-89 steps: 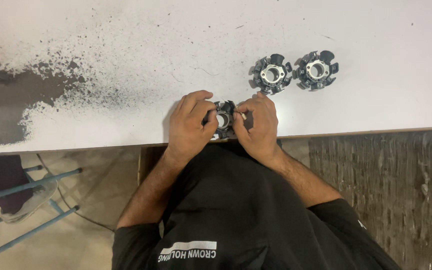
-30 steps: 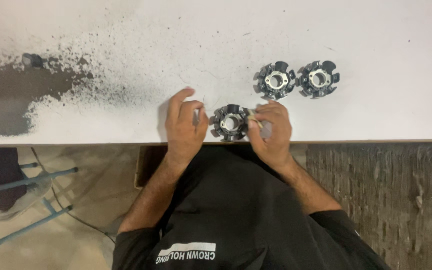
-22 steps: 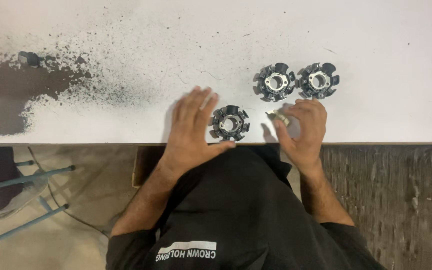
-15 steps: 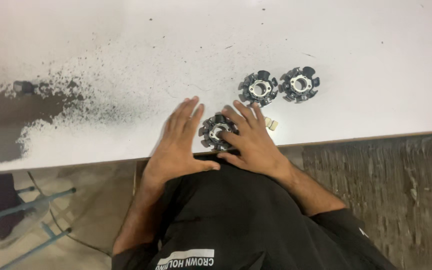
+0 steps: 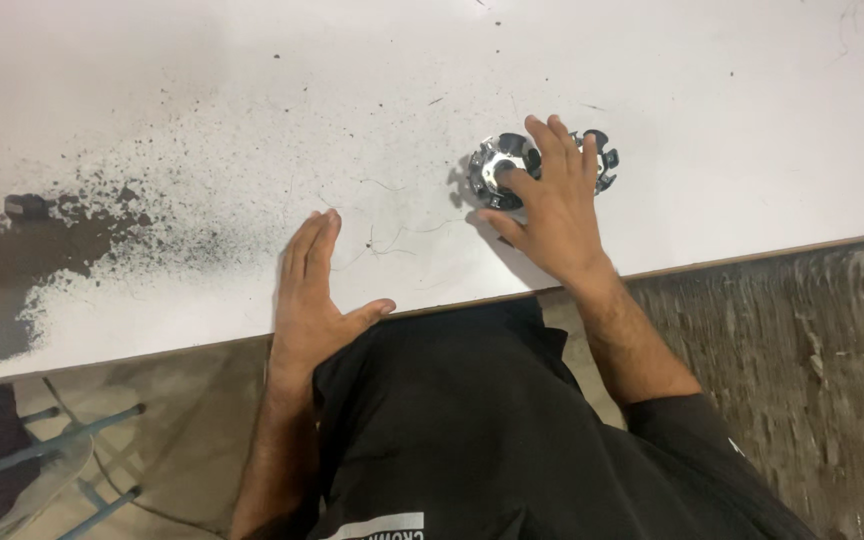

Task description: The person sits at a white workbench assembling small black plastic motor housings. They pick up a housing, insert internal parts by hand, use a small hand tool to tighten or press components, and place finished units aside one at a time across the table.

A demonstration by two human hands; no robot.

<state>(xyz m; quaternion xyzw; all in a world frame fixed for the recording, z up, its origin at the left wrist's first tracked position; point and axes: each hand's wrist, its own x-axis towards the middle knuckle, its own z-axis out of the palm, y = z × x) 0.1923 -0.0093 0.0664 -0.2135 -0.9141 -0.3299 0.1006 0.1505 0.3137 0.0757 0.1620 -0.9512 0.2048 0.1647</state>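
Right hand [image 5: 552, 215] is now reaching out onto the far slotted metal discs [image 5: 497, 170], left hand [image 5: 310, 290] lying flat, near disc gone from edge.

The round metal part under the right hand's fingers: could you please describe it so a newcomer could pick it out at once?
Start at the white table and follow its near edge to the right hand. Under its fingers lies a round dark metal part with a notched rim and a bright silver hub. A similar part peeks out to the right, largely covered; this one is the left, more exposed one.
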